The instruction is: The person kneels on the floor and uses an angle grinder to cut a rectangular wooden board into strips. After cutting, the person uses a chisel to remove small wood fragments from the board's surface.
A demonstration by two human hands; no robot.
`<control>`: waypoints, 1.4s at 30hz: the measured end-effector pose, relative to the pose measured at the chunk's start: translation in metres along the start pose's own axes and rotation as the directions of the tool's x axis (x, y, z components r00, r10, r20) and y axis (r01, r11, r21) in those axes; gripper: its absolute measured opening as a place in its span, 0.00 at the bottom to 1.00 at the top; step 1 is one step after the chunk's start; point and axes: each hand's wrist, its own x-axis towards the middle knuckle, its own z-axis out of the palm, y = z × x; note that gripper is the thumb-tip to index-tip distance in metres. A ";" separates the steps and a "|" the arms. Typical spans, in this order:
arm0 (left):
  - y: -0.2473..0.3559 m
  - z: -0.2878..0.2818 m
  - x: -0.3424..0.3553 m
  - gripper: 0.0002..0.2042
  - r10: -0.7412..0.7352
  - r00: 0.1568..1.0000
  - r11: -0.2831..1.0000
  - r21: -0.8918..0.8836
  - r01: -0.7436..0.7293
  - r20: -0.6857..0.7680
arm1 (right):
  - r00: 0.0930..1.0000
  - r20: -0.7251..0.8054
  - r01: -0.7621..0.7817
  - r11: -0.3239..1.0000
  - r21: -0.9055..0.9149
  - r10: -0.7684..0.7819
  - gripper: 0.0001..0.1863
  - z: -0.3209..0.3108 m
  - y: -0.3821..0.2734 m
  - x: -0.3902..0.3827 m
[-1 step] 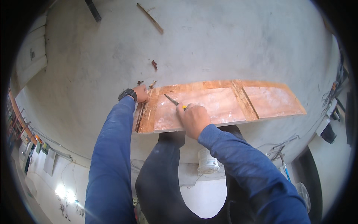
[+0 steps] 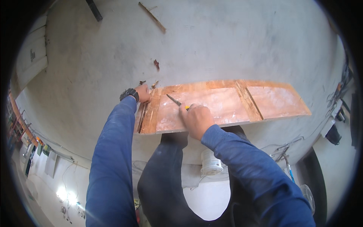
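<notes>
In the head view, a long wooden board (image 2: 227,104) lies flat on the grey concrete surface (image 2: 211,45), running from left to right just in front of the person. Its face is orange-brown with pale, whitish patches, and a darker wooden strip crosses it right of the middle.

The right hand (image 2: 197,120) rests on the board near its front edge, its grip closed around a tool with a yellow handle and a dark, pointed blade (image 2: 174,100). The blade angles up and to the left, its tip on the board's face.

The left hand (image 2: 143,93) is at the board's far left corner, fingers curled against the splintered end; whether it actually pinches anything there cannot be told. A black wristwatch (image 2: 129,94) sits on that wrist.

Small wood chips (image 2: 156,64) lie on the concrete beyond the board, and a thin wooden stick (image 2: 152,16) lies farther off. A white bucket (image 2: 210,162) stands below, between the person's arms.
</notes>
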 end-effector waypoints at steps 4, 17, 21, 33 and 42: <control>0.006 -0.033 -0.005 0.14 -0.086 0.996 0.912 -0.401 0.084 0.014 | 0.999 -0.032 0.008 1.000 -0.024 -0.009 0.35 0.003 0.003 0.001; 0.009 -0.014 -0.053 0.20 0.028 0.997 0.999 0.024 -0.030 0.079 | 0.997 -0.070 -0.008 1.000 0.020 0.009 0.36 0.010 0.003 -0.002; 0.006 0.007 -0.036 0.19 0.016 0.997 0.996 -0.090 -0.023 -0.072 | 0.998 -0.068 -0.004 1.000 0.016 0.005 0.37 0.011 0.004 -0.001; 0.008 0.002 -0.011 0.10 0.034 0.999 0.999 -0.009 -0.034 0.024 | 1.000 -0.011 -0.024 0.999 0.037 0.025 0.39 0.009 0.005 0.000; 0.035 0.003 -0.004 0.13 -0.104 0.992 0.972 0.203 0.117 -0.072 | 0.998 0.003 -0.058 0.998 0.012 0.058 0.36 0.019 0.002 -0.003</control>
